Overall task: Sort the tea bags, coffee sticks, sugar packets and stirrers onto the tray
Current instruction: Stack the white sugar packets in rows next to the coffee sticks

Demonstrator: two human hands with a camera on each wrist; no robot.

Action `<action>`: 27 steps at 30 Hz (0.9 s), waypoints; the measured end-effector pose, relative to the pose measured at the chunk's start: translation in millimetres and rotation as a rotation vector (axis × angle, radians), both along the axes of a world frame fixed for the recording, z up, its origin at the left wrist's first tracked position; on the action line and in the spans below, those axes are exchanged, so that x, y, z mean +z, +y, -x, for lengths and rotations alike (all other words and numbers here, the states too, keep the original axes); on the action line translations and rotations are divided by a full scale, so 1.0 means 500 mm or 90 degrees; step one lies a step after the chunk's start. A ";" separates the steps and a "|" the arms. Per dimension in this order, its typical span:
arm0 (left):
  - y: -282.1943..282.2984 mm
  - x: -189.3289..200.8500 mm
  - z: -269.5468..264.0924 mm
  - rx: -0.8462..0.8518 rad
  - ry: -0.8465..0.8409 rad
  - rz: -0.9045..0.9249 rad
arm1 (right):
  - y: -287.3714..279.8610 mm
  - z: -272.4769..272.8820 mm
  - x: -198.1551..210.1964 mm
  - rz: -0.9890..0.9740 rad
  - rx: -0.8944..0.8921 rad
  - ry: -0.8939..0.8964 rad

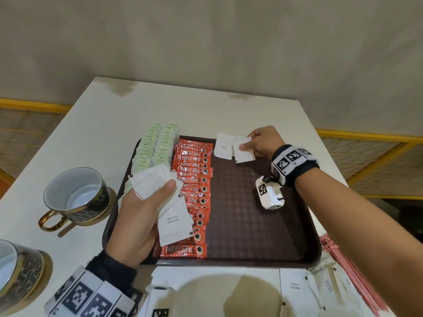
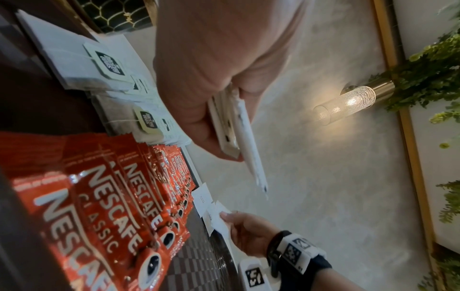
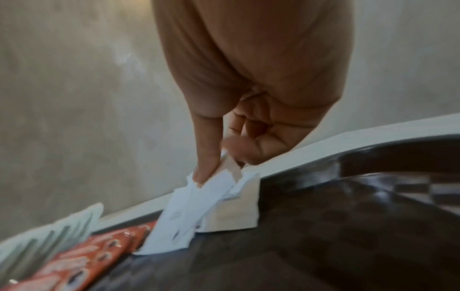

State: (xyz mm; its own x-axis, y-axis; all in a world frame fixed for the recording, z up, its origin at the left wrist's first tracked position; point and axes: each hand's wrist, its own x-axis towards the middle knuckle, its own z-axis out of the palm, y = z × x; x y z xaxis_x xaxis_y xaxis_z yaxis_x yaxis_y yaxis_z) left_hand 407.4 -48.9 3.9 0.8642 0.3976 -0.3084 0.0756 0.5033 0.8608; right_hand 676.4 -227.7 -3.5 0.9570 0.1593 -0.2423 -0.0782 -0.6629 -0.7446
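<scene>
Left hand (image 1: 139, 216) grips a sugar-packet stack (image 1: 160, 193); right hand (image 1: 263, 143) pinches one sugar packet (image 1: 243, 149) at the tray's (image 1: 251, 225) far edge.

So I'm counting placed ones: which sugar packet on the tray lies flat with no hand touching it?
The sugar packet beside the coffee sticks, label up. The right hand pinches its neighbours.
</scene>
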 end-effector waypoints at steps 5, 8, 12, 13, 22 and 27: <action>-0.009 0.003 -0.002 -0.003 0.024 0.002 | -0.025 -0.001 -0.016 0.038 0.002 0.024; -0.012 0.003 -0.001 -0.002 0.035 0.001 | -0.017 -0.006 -0.020 0.076 0.010 -0.015; -0.012 0.000 0.000 -0.010 0.043 -0.006 | -0.006 -0.015 -0.021 0.159 0.044 -0.101; -0.013 0.000 0.000 -0.012 0.043 -0.007 | -0.005 -0.018 -0.022 0.168 0.050 -0.112; -0.023 -0.003 -0.005 -0.005 0.060 -0.003 | 0.002 -0.028 -0.015 0.175 0.127 -0.146; -0.022 -0.005 -0.004 -0.007 0.058 -0.003 | -0.042 -0.029 0.010 0.073 0.066 -0.049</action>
